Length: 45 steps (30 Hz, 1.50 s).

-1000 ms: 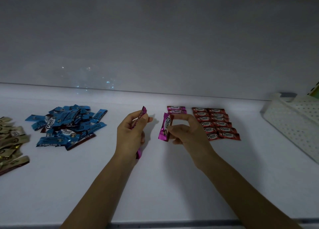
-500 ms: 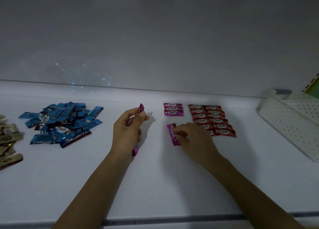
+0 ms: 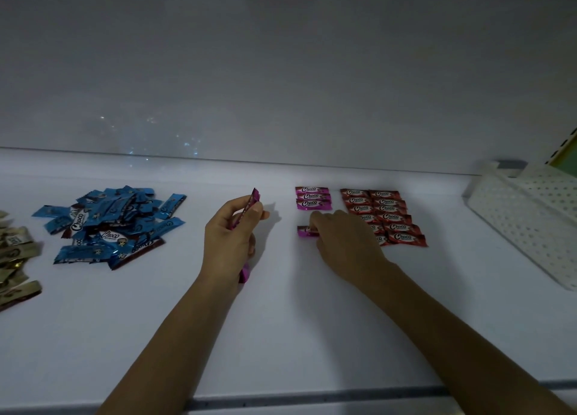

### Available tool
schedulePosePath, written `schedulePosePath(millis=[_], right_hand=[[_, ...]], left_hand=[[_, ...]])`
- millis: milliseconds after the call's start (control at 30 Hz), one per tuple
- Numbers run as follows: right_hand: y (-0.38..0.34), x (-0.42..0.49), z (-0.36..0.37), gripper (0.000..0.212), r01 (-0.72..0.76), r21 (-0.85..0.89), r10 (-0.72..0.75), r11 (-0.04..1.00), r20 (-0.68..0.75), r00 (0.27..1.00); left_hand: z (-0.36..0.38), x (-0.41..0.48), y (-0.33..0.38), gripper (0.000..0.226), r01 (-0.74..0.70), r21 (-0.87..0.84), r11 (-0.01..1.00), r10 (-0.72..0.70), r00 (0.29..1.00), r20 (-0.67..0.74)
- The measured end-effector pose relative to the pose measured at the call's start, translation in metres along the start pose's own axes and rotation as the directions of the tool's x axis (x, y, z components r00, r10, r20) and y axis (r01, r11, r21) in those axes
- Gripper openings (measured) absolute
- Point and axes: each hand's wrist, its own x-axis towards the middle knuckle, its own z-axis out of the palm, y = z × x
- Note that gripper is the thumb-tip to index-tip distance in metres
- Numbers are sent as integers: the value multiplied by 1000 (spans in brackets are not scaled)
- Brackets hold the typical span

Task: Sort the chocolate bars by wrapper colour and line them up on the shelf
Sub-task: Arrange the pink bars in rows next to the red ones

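Pink-wrapped chocolate bar flat on the white shelf, lying crosswise, and the right hand is right on it: fingers bent down over its right end, tips on the wrapper, thumb out of sight. Its left end pokes out clear.

Just behind it, across a small gap, sits the pink row: three bars laid one behind the other, edges touching, "Choco" lettering face up.

Over to the left, the left hand is raised with a pink bundle gripped on edge, thumb and forefinger closed round it. One crimped end sticks up above the fingers, the other shows below the heel of the hand. How many bars are in that grip, I can't tell.

Right of the pink row, close beside it but apart, come the red bars: two neat columns side by side, running from the back toward the front, with the right hand covering part of the near left column.

Further out left, the blue bars lie in a loose heap, wrappers at every angle and overlapping. At the far left edge are gold bars, jumbled too and cut off by the frame. Far right, a white perforated basket sits on the shelf, well apart from the reds. Behind it all stands a plain pale back wall.
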Motion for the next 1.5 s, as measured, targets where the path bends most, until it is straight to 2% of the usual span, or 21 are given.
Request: schedulePosePath(millis=[67,167,267,433,567,700,767,800,833,900,933,1000,1033,1167,1300,1333,1367,1400,1433,1467,1500], right_hand=[[3,8,0,33,8,-15,-8,1000,-4,1000],[-2,5,-2,10,36,17,-36,999,1,999],[-10,-7,5,26,47,69,-46,996,-22,999],[-7,0,10,46,-9,102,4,995,52,999],[7,4,17,44,25,143,-32,989,42,999],[10,5,23,39,60,166,-55,984,-30,998],[5,5,17,41,35,302,-1,953,-110,994],[0,4,11,40,12,448,54,894,-133,990],[-5,4,1,36,-10,623,106,782,-117,988],[-14,4,-16,23,-42,882,101,470,-6,995],[-18,5,-22,21,-45,919,67,392,20,998],[-23,6,-29,17,-31,935,47,354,15,999],[-23,6,-30,15,-55,946,92,318,26,995],[-15,6,-33,8,-207,978,311,28,188,931],[-5,1,-33,6,-203,978,310,48,178,934],[-4,-2,-31,9,-159,980,311,120,116,943],[-1,-6,-28,11,-93,954,289,285,7,957],[4,-12,-22,9,-13,852,213,523,-116,970],[8,-18,-15,6,62,696,93,715,-183,979],[11,-25,-8,8,108,559,-17,822,-166,986],[13,-30,-3,14,112,493,-73,863,-97,993]], left_hand=[[0,0,0,12,1,-4,1000,-1,1000,0],[0,0,0,12,3,-11,1000,-3,1000,2],[0,-1,0,12,2,-11,1000,-2,1000,8],[0,-1,1,12,-2,-1,1000,2,1000,7],[1,-1,2,12,-5,-2,1000,5,1000,25],[1,-2,2,11,3,-1,1000,-3,999,46],[1,-4,2,12,-19,47,999,15,996,90],[2,-5,2,13,-38,71,997,29,992,126],[4,-7,3,14,-58,83,995,44,986,163],[8,-11,5,18,-87,63,994,70,970,233],[9,-13,6,21,-99,52,994,82,961,263],[10,-15,6,22,-107,58,993,84,947,311],[11,-16,6,21,-100,67,993,73,942,327],[8,-14,7,19,-48,85,995,21,956,292],[3,-8,2,14,23,21,1000,-26,984,177],[2,-7,2,14,42,-7,999,-40,987,156],[2,-6,2,14,58,-37,998,-52,989,138],[2,-6,2,14,69,-63,996,-61,990,124],[1,-5,2,14,76,-81,994,-67,991,112],[1,-5,2,13,81,-91,993,-71,992,100],[1,-5,2,13,84,-96,992,-75,993,90]])
